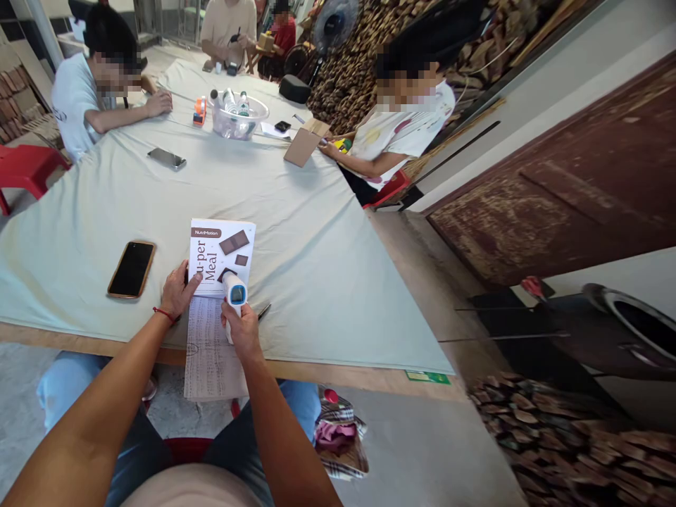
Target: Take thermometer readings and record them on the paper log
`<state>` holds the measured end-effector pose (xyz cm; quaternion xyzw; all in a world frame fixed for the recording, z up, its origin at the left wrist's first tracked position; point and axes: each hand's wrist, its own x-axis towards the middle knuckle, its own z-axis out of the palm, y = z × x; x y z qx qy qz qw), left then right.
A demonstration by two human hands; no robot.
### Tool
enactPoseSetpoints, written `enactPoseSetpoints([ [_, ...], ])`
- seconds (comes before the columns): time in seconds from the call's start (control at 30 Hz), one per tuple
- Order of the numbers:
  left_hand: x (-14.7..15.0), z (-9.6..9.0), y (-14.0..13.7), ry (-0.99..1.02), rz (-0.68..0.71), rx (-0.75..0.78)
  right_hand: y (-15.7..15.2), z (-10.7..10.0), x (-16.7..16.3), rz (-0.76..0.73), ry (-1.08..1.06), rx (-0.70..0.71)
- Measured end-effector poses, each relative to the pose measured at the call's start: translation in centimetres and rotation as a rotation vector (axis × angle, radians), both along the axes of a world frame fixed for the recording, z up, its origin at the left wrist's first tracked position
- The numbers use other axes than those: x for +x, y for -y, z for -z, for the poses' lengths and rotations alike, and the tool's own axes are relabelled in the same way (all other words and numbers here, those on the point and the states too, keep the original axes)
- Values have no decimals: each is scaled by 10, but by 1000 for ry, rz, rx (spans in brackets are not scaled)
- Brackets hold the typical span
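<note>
The near edge of the table (338, 374) passes under 2 forearms; cloth (338, 303) spreads right until the slanting edge. The right hand (241, 324) is wrapped around the white thermometer gun (235, 287), over the near right part of the box (239, 243); its long axis goes near to far, nose pointing far. The left hand (178, 290), partly open, touches the box's near left.

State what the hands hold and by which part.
Right hand holds the thermometer by its handle; left hand touches the box at its left edge, grip unclear.
</note>
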<state>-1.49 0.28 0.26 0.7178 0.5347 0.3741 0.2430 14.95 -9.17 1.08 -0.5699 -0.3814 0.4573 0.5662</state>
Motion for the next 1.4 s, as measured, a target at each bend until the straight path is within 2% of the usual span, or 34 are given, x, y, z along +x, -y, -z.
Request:
enactPoseSetpoints([
  [0.27,0,-5,0,24,7,-14,-1,-3,-1,0,-12,-53],
  [0.47,2,-10,-1,72,22,-60,9,-22,6,-29,-29,-40],
  [0.67,-1,-1,-4,192,-33,-115,35,-47,40,173,61,5],
  [0.77,-2,4,-11,253,-47,-65,46,-56,61,291,86,24],
  [0.9,-2,5,-17,146,-99,-3,55,-60,80,388,90,57],
  [1.03,-1,-2,-16,-12,-122,2,56,-50,94,431,136,70],
  [1.13,1,-7,-14,-106,-94,26,51,-36,110,427,295,6],
  [1.3,5,-9,-13,-241,-59,50,40,-13,145,326,884,-368],
  [1.4,7,-7,-11,-283,-41,39,40,-4,160,237,1113,-495],
])
